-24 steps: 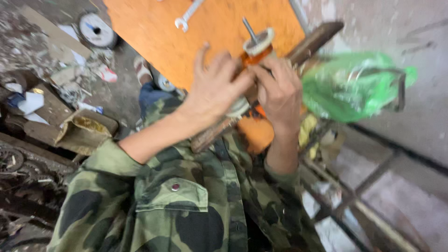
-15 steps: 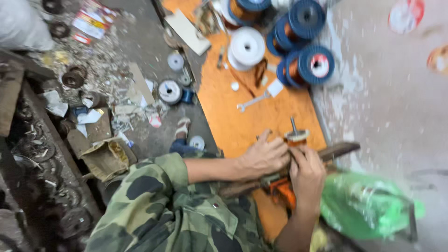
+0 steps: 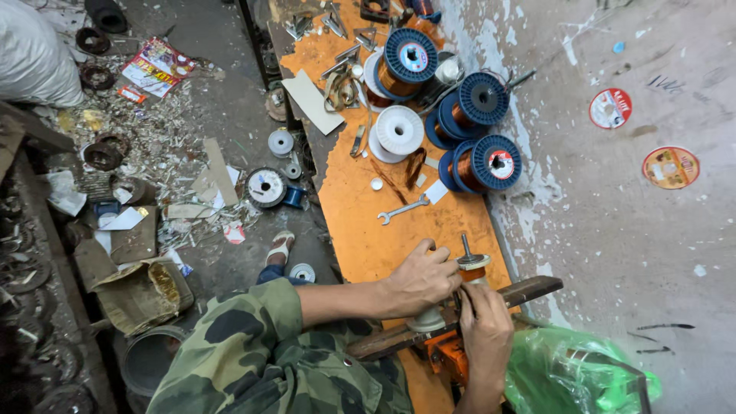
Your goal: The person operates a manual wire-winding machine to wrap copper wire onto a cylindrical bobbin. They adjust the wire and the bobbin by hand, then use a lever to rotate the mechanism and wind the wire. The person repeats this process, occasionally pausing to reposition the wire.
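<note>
Spindle (image 3: 465, 247) stands upright, both hands (image 3: 418, 282) (image 3: 483, 331) clamped around its small spool (image 3: 473, 268)

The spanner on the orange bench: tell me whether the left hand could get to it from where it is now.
Probably yes. The spanner lies flat on the orange bench, just beyond the left hand, with bare board between them and nothing stacked on it. That hand now rests on the small spool, so it would have to let go first.

Bench top: we see blue spools of copper wire (image 3: 491, 162) at one o'clock, a white spool (image 3: 399, 131) beside them.
Bench middle: a wrench (image 3: 402, 209) lies flat.
Corner: a green plastic bag (image 3: 571, 374) at five o'clock.
Floor: scrap and a cardboard box (image 3: 142, 295) at nine o'clock.
</note>
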A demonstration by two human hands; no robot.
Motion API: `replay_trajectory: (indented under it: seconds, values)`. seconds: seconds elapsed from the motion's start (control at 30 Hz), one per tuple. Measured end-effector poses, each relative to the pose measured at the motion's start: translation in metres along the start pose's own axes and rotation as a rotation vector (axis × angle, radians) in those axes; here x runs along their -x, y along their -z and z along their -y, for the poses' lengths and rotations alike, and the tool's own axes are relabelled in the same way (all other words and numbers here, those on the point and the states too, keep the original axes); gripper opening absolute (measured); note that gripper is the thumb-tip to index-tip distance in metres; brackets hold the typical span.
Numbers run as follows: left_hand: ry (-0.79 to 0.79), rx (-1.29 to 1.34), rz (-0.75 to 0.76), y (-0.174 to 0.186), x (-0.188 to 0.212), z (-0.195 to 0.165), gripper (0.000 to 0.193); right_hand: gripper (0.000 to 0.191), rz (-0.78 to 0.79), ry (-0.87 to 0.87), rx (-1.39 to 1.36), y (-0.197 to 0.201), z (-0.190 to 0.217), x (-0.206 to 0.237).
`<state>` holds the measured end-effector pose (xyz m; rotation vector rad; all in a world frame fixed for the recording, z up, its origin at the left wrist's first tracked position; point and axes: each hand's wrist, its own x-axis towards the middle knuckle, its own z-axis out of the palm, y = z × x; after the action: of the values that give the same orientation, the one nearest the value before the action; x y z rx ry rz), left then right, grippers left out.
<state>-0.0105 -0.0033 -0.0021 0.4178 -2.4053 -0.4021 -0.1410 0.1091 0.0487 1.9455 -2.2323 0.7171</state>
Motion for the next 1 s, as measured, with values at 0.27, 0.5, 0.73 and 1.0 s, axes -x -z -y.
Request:
replay_trajectory:
  seconds: [0.27,0.5,0.73,1.0]
  values:
    - [-0.018,0.077,0.128,-0.007,-0.013,0.009,0.015,0.026,0.031,0.034,0.121,0.000,0.002,0.010]
    - [-0.111,0.105,0.159,-0.013,-0.023,0.017,0.016,0.021,-0.054,-0.080,0.182,-0.013,0.012,0.022]
    - [-0.297,0.093,0.110,-0.016,-0.034,0.024,0.017,0.018,-0.156,-0.232,0.151,-0.029,0.017,0.033]
    - [-0.395,0.039,0.145,-0.017,-0.038,0.025,0.016,0.016,-0.185,-0.296,0.118,-0.034,0.019,0.038]
